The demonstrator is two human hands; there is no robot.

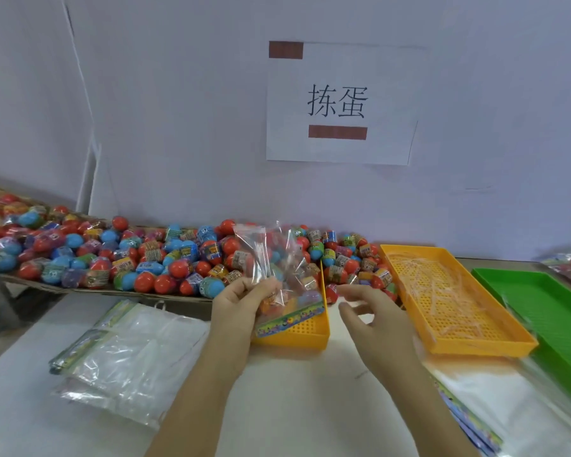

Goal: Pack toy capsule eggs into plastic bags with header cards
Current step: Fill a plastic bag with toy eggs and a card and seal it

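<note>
- Head view: I see a white table (294, 407) against a pale wall (178, 127) with a paper sign (340, 103). A heap of red and blue capsule eggs (112, 258) lies along the back.
- The left grip (244, 298) pinches a clear plastic bag with a colourful header card (277, 268), eggs inside, over a small orange perforated tray (297, 334).
- The right grip (376, 318) hovers just beside the bag, fingers spread, holding nothing.

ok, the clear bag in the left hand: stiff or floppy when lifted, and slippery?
Probably floppy: the clear bag is creased and buckled above the left hand gripping it. Likely stiffest at the printed header card, which lies flat along its lower edge. The glossy film suggests it could slip in a light pinch.
</note>
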